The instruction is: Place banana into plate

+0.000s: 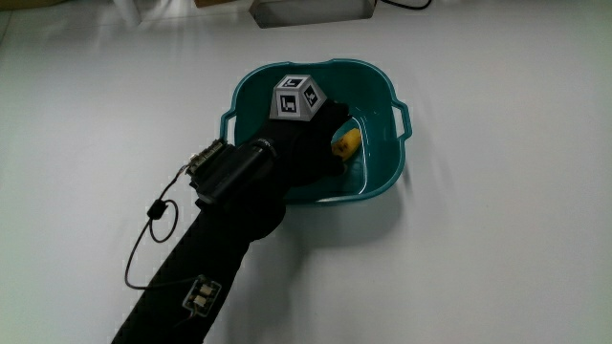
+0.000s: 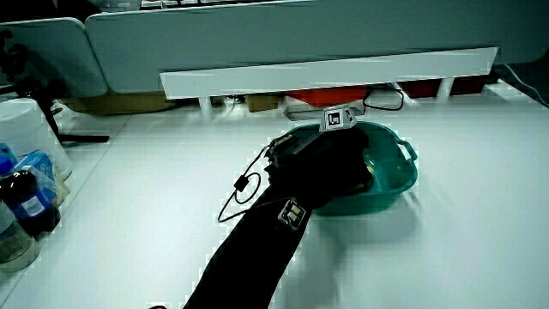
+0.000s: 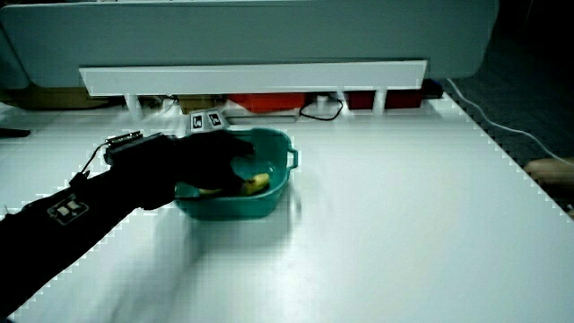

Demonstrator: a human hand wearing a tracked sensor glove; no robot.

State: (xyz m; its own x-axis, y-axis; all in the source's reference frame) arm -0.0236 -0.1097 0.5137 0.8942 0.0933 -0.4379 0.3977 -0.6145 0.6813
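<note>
A teal basin (image 1: 251, 84) with two handles stands on the white table; it also shows in both side views (image 2: 399, 176) (image 3: 273, 205). The gloved hand (image 1: 323, 139) reaches down inside it, with the patterned cube (image 1: 297, 98) on its back. A yellow banana (image 1: 347, 143) lies in the basin, one end sticking out from under the glove. The hand is curled on the banana. In a side view the banana (image 3: 256, 184) shows low in the basin beside the hand (image 3: 215, 154). The forearm (image 2: 283, 215) stretches from the basin toward the person.
A low white partition (image 2: 326, 73) runs along the table, with cables and red items under it. In a side view a dark bottle (image 2: 30, 202) and a white tub (image 2: 26, 129) stand at the table's edge. A thin black cable (image 1: 143, 239) loops off the forearm.
</note>
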